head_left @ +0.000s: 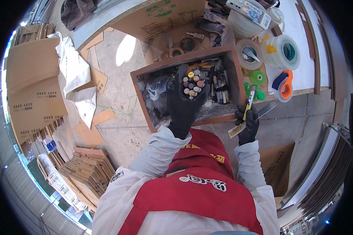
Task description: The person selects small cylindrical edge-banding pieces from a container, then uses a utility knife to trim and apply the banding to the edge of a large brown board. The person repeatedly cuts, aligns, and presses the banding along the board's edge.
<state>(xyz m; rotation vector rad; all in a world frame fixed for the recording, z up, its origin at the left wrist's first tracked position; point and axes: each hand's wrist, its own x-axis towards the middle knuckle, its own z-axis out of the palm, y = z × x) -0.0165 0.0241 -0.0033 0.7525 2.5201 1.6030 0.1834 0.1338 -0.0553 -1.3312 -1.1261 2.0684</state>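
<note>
A wooden drawer-like box [146, 113] lies in front of me. Inside it, my left hand [181, 103], in a black glove, is closed around a bunch of round-ended sticks [193, 84] in yellow, white, brown and pinkish tones. More slim sticks [220, 84] lie loosely to the right of the bunch, and a crumpled clear plastic bag [157, 89] is at the left. Beyond the box's right front corner, my right hand [248, 128], also gloved, grips a yellow stick [248, 103] with a pale end, together with a flat-bladed knife [266, 110] whose pale handle points toward me.
Tape rolls [280, 53], an orange tape dispenser [287, 85] and green rolls [257, 77] stand right of the box. A cardboard carton [161, 21] is behind it. Stacked cardboard [80, 172] and white sheeting [72, 66] lie at left.
</note>
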